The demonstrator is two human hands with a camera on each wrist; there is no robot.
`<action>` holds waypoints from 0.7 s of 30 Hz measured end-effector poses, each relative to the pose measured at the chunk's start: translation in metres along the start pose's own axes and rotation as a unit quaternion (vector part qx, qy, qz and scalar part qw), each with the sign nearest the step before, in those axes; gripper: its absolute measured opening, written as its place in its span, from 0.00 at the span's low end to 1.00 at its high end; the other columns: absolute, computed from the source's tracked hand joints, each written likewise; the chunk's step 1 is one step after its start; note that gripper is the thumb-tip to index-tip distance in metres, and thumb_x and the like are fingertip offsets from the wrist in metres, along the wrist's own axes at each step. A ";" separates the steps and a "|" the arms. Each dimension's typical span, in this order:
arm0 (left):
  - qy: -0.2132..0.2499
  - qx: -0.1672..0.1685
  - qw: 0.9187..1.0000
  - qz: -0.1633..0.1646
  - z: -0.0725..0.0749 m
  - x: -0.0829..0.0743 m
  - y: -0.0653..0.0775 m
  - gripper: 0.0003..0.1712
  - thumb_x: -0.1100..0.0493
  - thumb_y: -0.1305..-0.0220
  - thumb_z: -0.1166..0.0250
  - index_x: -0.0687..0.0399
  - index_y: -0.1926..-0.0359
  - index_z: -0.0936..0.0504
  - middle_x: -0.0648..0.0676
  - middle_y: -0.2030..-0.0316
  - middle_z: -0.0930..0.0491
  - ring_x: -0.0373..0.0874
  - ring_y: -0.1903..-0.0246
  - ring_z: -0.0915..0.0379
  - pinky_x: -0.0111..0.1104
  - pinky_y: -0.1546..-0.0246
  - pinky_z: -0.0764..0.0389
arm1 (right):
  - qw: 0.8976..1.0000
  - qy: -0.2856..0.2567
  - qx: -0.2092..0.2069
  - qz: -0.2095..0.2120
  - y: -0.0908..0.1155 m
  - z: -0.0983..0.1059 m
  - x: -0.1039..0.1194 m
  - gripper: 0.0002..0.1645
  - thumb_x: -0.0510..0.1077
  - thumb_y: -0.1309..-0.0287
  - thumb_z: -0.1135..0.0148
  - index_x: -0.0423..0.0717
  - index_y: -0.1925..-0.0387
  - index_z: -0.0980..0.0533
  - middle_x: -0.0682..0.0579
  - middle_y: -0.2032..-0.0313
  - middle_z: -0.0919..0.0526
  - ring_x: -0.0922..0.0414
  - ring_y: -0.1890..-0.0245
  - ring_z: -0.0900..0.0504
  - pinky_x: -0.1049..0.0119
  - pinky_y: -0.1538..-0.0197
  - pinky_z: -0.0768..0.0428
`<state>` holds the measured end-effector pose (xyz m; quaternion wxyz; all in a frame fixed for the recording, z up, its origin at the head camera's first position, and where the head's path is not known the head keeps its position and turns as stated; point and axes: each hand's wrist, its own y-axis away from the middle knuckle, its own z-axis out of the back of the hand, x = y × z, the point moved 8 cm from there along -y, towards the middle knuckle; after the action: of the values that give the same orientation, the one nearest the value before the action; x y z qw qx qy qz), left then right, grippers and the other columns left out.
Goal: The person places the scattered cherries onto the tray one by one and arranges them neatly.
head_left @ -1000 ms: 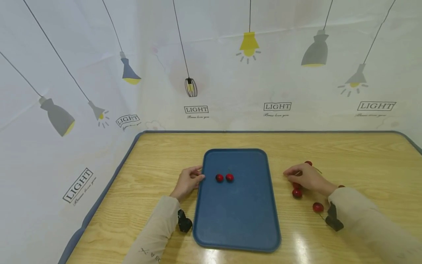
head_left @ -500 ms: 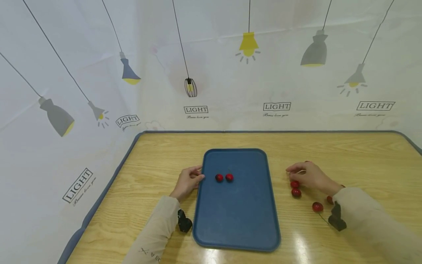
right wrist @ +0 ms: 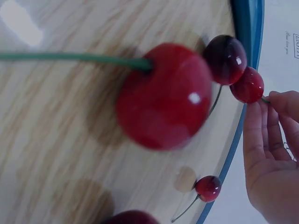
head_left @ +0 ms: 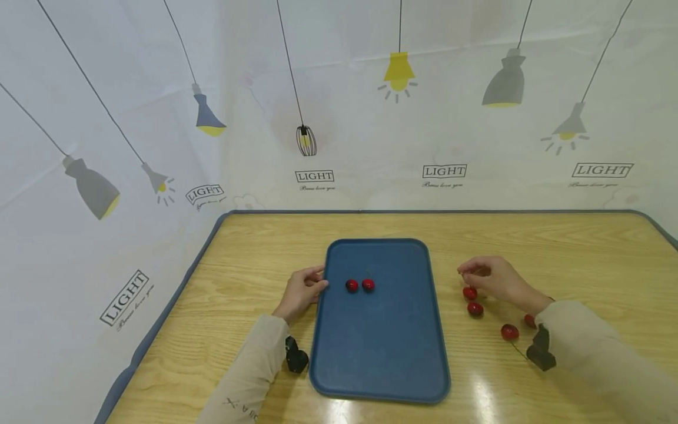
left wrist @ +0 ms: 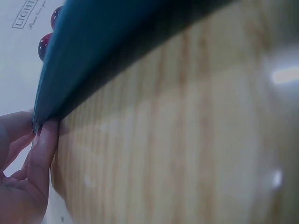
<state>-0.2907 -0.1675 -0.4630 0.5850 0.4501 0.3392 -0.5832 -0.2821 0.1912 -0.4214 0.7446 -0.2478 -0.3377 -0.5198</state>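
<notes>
My left hand (head_left: 301, 293) holds the left rim of a blue tray (head_left: 381, 347), thumb over the edge; the left wrist view shows the fingertips (left wrist: 48, 133) at the rim. Two red cherries (head_left: 368, 285) sit side by side on the tray. Right of the tray, my right hand (head_left: 500, 282) pinches the green stem of a cherry (right wrist: 247, 85), which hangs close over the table. A darker cherry (right wrist: 225, 59) overlaps it in the right wrist view. In the head view another cherry (head_left: 475, 309) lies just below the held one.
More cherries lie on the wooden table (head_left: 254, 241): a stemmed cherry (head_left: 510, 332) and one partly behind the right cuff (head_left: 530, 321). Black cameras (head_left: 296, 356) sit at both wrists. A white sheet printed with lamps (head_left: 360, 135) stands behind the table.
My right hand first shifted slightly right, and the cherry under its fingers has since come up and left by its stem. The left hand and tray have stayed put.
</notes>
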 end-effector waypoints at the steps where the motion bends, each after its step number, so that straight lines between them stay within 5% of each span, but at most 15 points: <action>1: -0.001 0.000 1.000 0.001 0.000 0.000 0.000 0.24 0.66 0.43 0.40 0.57 0.43 0.29 0.57 0.63 0.28 0.42 0.70 0.28 0.33 0.75 0.22 | 1.000 0.003 -0.003 0.001 0.000 0.000 0.001 0.14 0.39 0.44 0.43 0.33 0.58 0.25 0.44 0.64 0.21 0.55 0.67 0.25 0.68 0.69 0.24; 21: -0.001 0.004 1.000 0.002 0.000 0.002 -0.002 0.24 0.65 0.42 0.40 0.57 0.43 0.30 0.57 0.62 0.28 0.42 0.69 0.28 0.33 0.75 0.22 | 0.998 -0.057 0.003 0.036 -0.022 -0.024 0.041 0.15 0.38 0.44 0.43 0.31 0.57 0.26 0.41 0.62 0.21 0.54 0.64 0.23 0.69 0.63 0.24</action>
<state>-0.2924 -0.1681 -0.4651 0.5853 0.4522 0.3352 -0.5836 -0.2872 0.1416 -0.4053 0.7430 -0.2867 -0.3723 -0.4766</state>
